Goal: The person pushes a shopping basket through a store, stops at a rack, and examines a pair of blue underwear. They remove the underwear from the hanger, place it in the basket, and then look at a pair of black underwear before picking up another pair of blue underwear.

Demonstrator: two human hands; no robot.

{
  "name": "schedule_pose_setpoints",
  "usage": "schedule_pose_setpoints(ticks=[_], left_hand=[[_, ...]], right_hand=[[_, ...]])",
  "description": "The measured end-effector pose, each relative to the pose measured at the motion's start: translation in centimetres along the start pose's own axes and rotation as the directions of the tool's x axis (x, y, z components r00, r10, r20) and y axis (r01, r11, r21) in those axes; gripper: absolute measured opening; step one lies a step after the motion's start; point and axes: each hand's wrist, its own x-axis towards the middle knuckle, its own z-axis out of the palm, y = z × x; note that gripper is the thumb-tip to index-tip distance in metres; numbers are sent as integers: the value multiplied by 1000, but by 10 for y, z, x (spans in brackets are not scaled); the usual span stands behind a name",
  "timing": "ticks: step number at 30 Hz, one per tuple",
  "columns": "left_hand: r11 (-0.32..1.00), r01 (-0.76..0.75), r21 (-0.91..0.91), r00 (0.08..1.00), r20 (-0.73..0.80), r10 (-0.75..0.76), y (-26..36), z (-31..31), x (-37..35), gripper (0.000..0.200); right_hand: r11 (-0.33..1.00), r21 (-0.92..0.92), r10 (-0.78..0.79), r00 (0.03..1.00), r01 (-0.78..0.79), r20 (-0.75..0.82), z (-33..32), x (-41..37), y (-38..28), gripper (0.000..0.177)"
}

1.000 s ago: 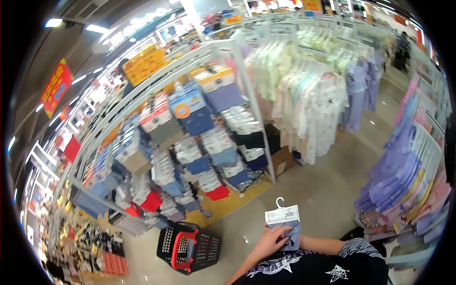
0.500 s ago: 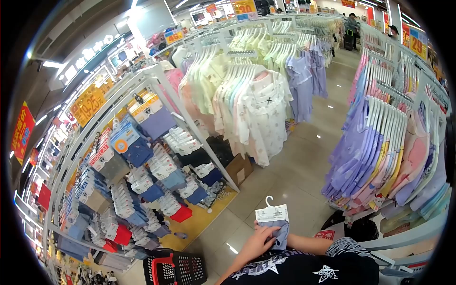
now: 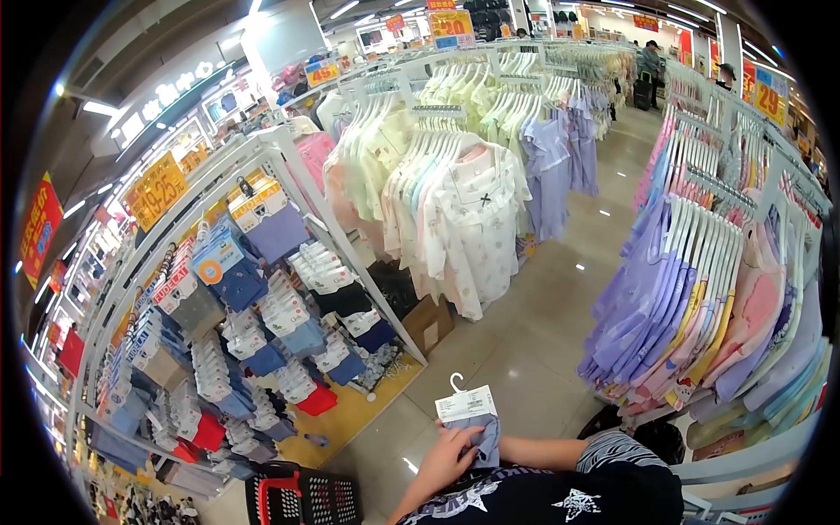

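Observation:
A folded blue-grey garment (image 3: 486, 439) hangs from a white card (image 3: 466, 404) with a white hook on top, held low in front of my body. My left hand (image 3: 452, 454) lies over the garment's left side, its fingers curled onto the fabric. Behind and under the cloth, my right hand is hidden; only my right forearm shows, reaching in from the right.
A rack of packaged underwear (image 3: 262, 324) stands at the left, with a black and red basket (image 3: 302, 497) below it. Hanging clothes (image 3: 477, 219) fill the centre, and more (image 3: 656, 297) hang at the right. A tiled aisle (image 3: 547, 324) runs between them. People are far back.
The garment, its card and my hands have shifted left and slightly down in view. The card is now tilted. The surrounding racks have also shifted in the view.

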Motion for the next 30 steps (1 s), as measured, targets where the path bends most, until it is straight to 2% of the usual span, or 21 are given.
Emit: schedule_pose_setpoints(ticks=[1, 2, 3, 7, 12, 15, 17, 18, 20, 24, 26, 30], left_hand=[[999, 17, 34, 1000, -8, -17, 0, 0, -1, 40], [999, 18, 36, 1000, -12, -17, -3, 0, -1, 40], [999, 28, 36, 1000, -14, -27, -5, 1, -2, 39], [999, 37, 40, 999, -36, -36, -5, 1, -5, 39], [1000, -10, 9, 999, -34, 10, -5, 1, -1, 36], [998, -54, -37, 998, -22, 53, -6, 2, 5, 34], [994, -90, -57, 996, -4, 90, -7, 5, 10, 33], [992, -102, -77, 994, 18, 104, -7, 6, 12, 32], [987, -126, -101, 990, 57, 132, -6, 8, 18, 32], [986, -130, -101, 981, 128, 143, -2, 9, 27, 28], [985, -140, -100, 978, 138, 153, -3, 9, 29, 28], [990, -96, -104, 980, 167, 112, -4, 11, 25, 29]], right_hand=[[973, 232, -7, 995, -16, 99, -24, 23, 27, 44], [892, 449, -36, 981, -54, 191, -39, 36, 42, 50], [882, 468, -50, 975, -59, 217, -36, 36, 43, 50], [965, 258, -85, 980, 36, 182, -28, 30, 37, 49], [984, 27, -176, 975, 174, 134, -20, 20, 25, 49], [975, -1, -221, 970, 222, 102, -22, 9, 15, 49], [960, 239, -192, 966, 148, 174, -28, -4, 7, 35], [956, 244, -206, 966, 164, 159, -28, -8, 4, 35], [830, 555, -336, 847, 59, 412, -27, -15, -3, 40], [788, 614, -372, 832, 49, 411, -22, -23, -19, 47], [673, 739, -364, 869, -1, 333, -12, -32, -24, 58], [675, 738, -375, 854, -14, 360, -29, -19, 0, 56]])
